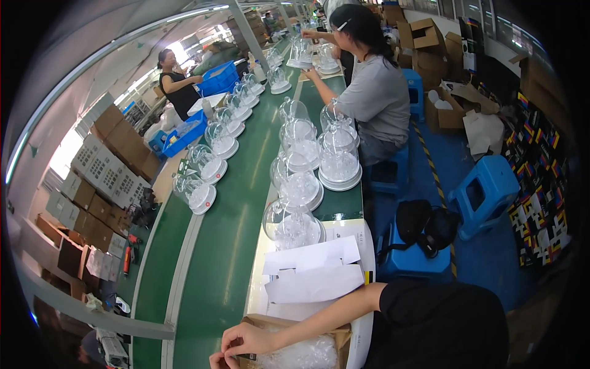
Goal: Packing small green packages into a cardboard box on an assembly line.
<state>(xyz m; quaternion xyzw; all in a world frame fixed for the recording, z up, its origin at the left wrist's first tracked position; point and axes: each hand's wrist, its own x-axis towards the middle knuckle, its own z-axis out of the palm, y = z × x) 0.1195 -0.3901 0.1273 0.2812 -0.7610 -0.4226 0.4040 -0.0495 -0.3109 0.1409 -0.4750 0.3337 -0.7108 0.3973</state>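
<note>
My right hand (249, 340) is over the left end of an open cardboard box (342, 340) at the lower edge. Its thumb and fingers are pinched together, and whatever they hold is too small or hidden to make out. Beside them, fingertips (216, 361) that look like my left hand's are mostly cut off by the picture's edge. Clear crinkled plastic (301, 355) fills the box. Just beyond it, folded white card sheets (313, 270) lie on the worktop. Clear dome covers on white round bases (298, 230) stand close behind the card.
More domes (200, 194) line the far side of the green conveyor belt (236, 203). A person in grey (378, 92) handles a dome ahead; another person (175, 86) stands by blue crates (184, 134). Blue stools (485, 194) and a black bag (424, 224) are on the right.
</note>
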